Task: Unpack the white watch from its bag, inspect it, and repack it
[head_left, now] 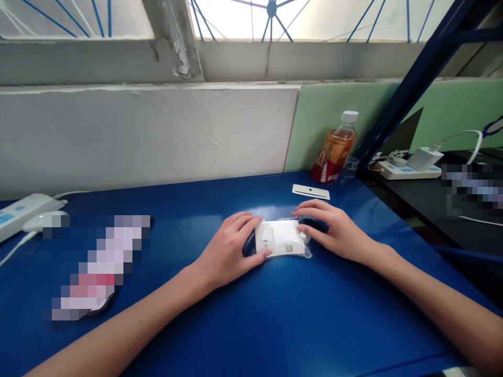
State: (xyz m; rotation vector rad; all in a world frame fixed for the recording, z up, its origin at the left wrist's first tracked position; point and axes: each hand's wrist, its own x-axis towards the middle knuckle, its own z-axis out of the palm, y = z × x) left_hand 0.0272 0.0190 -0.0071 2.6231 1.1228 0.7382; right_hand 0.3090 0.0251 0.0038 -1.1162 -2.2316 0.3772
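Note:
A small white packet [281, 236] in a clear plastic wrapper lies on the blue table, with printed text, a barcode and a square code on it. My left hand [230, 248] grips its left end, the thumb along the near edge and the fingers at the far edge. At the other end, my right hand [336, 228] has its thumb on the wrapper and its fingertips by the far corner. A rounded white piece shows inside the wrapper beside the right thumb. Just beyond the right hand, a flat white card [310, 191] with a dark line lies on the table.
The blue table [251, 324] meets a wall at the back. A bottle of reddish drink [335, 152] stands at the back right beside a blue post. A blurred-out phone-like object [104, 267] lies left. White power strips [23, 212] with cables sit at both sides.

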